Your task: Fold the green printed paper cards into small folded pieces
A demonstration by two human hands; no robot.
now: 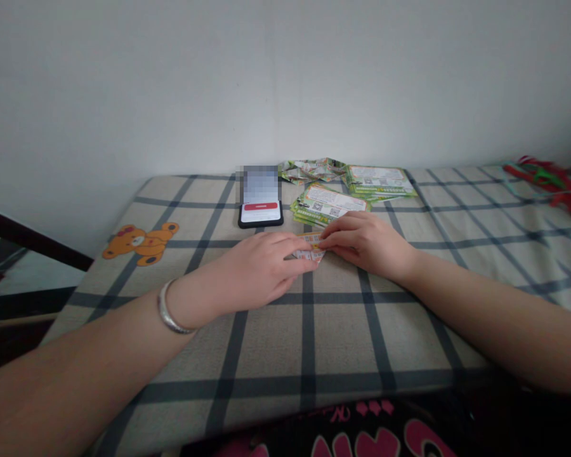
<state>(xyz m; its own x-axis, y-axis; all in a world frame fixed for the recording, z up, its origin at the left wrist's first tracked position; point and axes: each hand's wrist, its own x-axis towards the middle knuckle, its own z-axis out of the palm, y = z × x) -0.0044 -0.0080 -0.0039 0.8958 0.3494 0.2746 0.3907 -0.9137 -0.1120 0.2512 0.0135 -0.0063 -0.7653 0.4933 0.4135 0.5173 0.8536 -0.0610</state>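
My left hand (pixel 254 270) and my right hand (pixel 364 244) meet at the middle of the checked tablecloth (pixel 309 343). Both press and pinch a small folded leaflet (pixel 309 247), orange and white, that lies flat on the cloth. The fingers of each hand are closed together over its ends, so most of the paper is hidden. A silver bangle (pixel 171 311) circles my left wrist. Just beyond my hands sits a stack of green printed leaflets (pixel 330 204).
A phone (pixel 261 198) leans upright behind my hands, near the wall. More leaflets (pixel 378 181) and folded ones (pixel 311 169) lie at the back. Red and green strips (pixel 552 181) rest at the far right. A bear print (pixel 140 242) marks the cloth's left.
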